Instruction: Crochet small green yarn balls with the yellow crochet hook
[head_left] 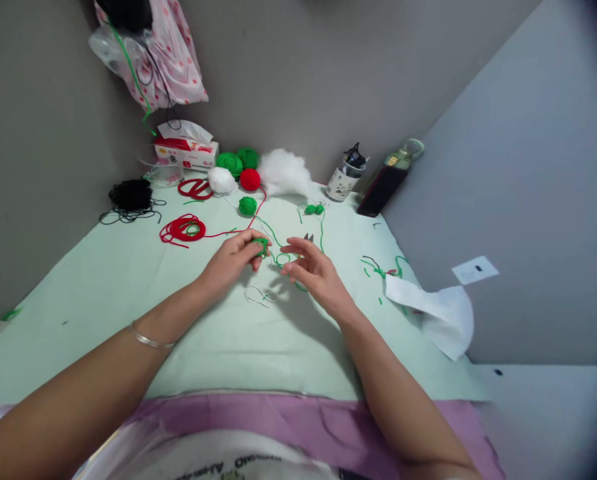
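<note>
My left hand (239,255) is closed, pinching a small piece of green yarn work (263,247) between thumb and fingers. To its right my right hand (314,269) hovers with fingers curved and apart, and nothing shows in its grasp. Green yarn (283,259) loops in the gap between both hands; whether it touches the right fingertips I cannot tell. The dark tips of what look like scissors (309,237) show behind the right hand, which hides the rest. Below the hands a thin white thread (261,295) lies in loops. A green yarn ball (247,207) sits just beyond them.
Toward the wall are more green balls (229,164), a red ball (250,179), white stuffing (284,173) and a tissue box (187,153). Red cord (183,229) and black yarn (131,195) lie left. A pen cup (345,181), phone (383,191) and white paper (441,313) are right.
</note>
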`<state>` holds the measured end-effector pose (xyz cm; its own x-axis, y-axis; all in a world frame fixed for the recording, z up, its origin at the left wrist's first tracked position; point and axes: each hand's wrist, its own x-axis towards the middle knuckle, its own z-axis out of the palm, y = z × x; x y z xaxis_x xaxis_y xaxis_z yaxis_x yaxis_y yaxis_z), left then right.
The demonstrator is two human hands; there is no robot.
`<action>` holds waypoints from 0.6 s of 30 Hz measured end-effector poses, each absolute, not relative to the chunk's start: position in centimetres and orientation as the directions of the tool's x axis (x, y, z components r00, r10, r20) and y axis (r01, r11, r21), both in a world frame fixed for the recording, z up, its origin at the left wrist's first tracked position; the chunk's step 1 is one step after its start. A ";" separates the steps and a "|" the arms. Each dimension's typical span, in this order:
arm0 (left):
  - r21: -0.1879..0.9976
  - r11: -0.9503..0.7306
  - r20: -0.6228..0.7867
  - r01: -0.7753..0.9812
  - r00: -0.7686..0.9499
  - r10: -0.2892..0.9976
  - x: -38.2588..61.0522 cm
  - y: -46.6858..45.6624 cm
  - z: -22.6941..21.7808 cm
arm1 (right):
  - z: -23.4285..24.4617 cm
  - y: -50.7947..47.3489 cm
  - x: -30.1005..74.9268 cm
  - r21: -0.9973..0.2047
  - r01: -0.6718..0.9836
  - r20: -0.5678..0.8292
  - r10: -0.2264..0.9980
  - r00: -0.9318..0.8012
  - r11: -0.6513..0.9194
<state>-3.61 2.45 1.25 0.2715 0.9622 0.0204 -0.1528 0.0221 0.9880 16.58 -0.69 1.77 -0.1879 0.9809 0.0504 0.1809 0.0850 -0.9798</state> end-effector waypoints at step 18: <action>0.999 0.050 -0.046 0.003 0.472 0.880 -2.2 0.9 0.2 | 1.7 -0.3 16.6 -0.996 0.060 0.067 0.997 0.040 0.065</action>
<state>-2.16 0.86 0.24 0.4720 0.8804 -0.0461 0.0034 0.0504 0.9987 16.56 -0.34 1.67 0.0400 0.9970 0.0670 0.0602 0.0646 -0.9961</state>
